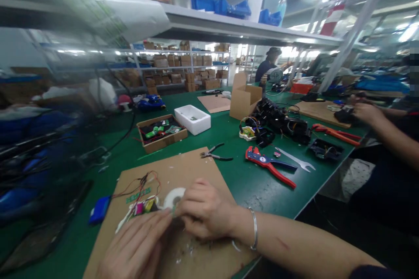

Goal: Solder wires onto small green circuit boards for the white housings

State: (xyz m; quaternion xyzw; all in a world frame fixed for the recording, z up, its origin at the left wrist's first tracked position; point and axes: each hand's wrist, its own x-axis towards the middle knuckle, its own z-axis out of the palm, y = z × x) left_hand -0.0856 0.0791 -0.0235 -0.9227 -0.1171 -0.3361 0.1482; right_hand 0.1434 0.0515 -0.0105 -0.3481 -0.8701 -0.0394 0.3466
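Note:
My left hand (137,244) lies low over the cardboard sheet (193,165), fingers pressed together and thumb hidden. Its fingertips meet those of my right hand (206,211), whose fingers are curled in a pinch. A small greenish piece shows between the fingertips, too small to name. Just behind them sits a white ring-shaped roll (172,197), partly covered by my right hand. Beside my left fingers are a pink component (139,208) and a yellow component (149,205). Red and black wires (144,181) run from this cluster towards a blue block (99,210) at the sheet's left edge.
Cutting pliers (216,152) lie on the sheet's far corner. A red-and-blue wire stripper (270,165) and a wrench (294,160) are to the right. Behind stand a box of circuit boards (162,139) and a white foam box (193,124). A co-worker's hand (368,113) is at far right.

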